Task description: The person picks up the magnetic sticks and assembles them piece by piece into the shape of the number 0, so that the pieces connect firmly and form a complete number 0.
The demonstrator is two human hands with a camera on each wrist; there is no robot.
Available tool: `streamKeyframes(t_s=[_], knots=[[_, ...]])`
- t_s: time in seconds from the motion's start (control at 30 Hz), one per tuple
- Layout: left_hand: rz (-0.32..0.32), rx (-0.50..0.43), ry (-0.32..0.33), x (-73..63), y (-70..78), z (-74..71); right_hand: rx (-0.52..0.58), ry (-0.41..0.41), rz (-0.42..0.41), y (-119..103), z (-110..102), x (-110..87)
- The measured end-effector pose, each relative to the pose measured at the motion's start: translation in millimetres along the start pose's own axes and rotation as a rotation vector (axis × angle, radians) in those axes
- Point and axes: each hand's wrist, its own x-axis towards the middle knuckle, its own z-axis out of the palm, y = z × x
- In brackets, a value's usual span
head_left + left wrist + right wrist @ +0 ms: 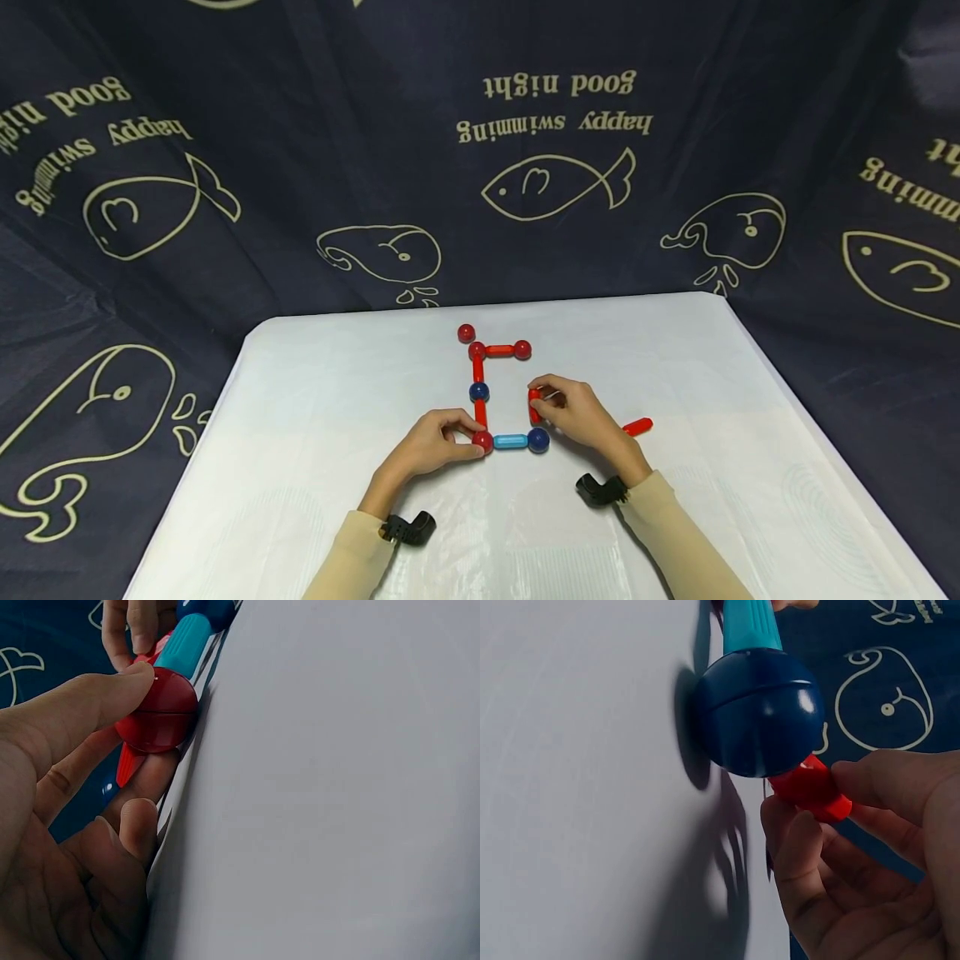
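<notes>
My left hand point(438, 442) pinches the red ball point(483, 442) at the near left corner of a frame of balls and rods. From that ball a light-blue rod point(511, 442) runs right to a dark-blue ball point(538, 440). Between thumb and fingers, my right hand point(573, 410) pinches a loose-looking red rod point(534, 406). In the right wrist view this red rod point(810, 789) is partly hidden behind the blue ball point(759, 712). The frame's left side has two red rods joined at a blue ball point(478, 392), up to a red ball point(477, 351).
At the frame's far side, a red rod point(499, 351) leads to another red ball point(522, 349). A separate-looking red ball point(467, 333) lies just beyond the far left corner. Partly behind the right wrist lies another red rod point(638, 427). A white cloth point(315, 400) covers the table.
</notes>
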Motion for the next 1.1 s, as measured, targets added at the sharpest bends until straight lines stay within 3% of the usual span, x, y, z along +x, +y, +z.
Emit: streamKeyframes(t_s=[0.83,1.1], knots=[[0.008,0.006,0.010,-0.1,-0.5,-1.1,-0.008,-0.044,0.058,0.8,2.0,0.2],[0.005,0.005,0.007,-0.2,-0.7,1.1,0.037,-0.064,0.061,1.5,1.6,-7.3]])
